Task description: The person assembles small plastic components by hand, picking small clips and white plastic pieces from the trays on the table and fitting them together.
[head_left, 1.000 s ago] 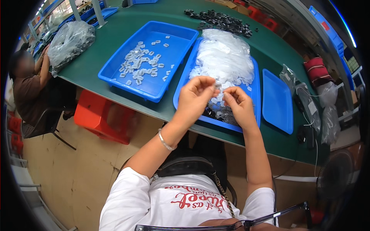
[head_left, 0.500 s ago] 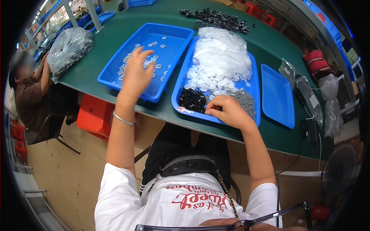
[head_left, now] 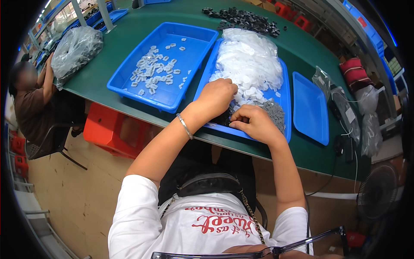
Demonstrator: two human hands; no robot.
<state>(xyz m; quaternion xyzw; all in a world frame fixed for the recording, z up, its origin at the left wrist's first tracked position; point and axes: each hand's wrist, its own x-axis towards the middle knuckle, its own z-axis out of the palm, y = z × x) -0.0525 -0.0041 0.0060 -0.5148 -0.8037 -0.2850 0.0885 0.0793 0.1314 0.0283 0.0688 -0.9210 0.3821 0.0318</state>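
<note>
My left hand (head_left: 215,98) reaches over the middle blue tray (head_left: 285,82), its fingers curled down at the edge of a heap of small white plastic pieces (head_left: 250,93). Close beside it, my right hand (head_left: 255,123) is closed in a pinch at the tray's near side; whatever either hand grips is too small or hidden to name. Small grey pieces (head_left: 275,113) lie right of my right hand. Small black pieces (head_left: 223,118) are partly covered by my left hand. Scattered translucent parts (head_left: 151,71) lie in the deeper blue tray (head_left: 189,52) on the left.
A large clear bag (head_left: 246,52) rests on the white heap. Another blue tray (head_left: 310,108) lies to the right, near cables and bags. Black parts (head_left: 241,19) are piled at the back. On the left, a person (head_left: 32,95) sits by a filled plastic bag (head_left: 77,52).
My left hand has moved right, from over the left tray with fingers spread to the middle tray beside my right hand, and its fingers have curled. My right hand has stayed nearly in place.
</note>
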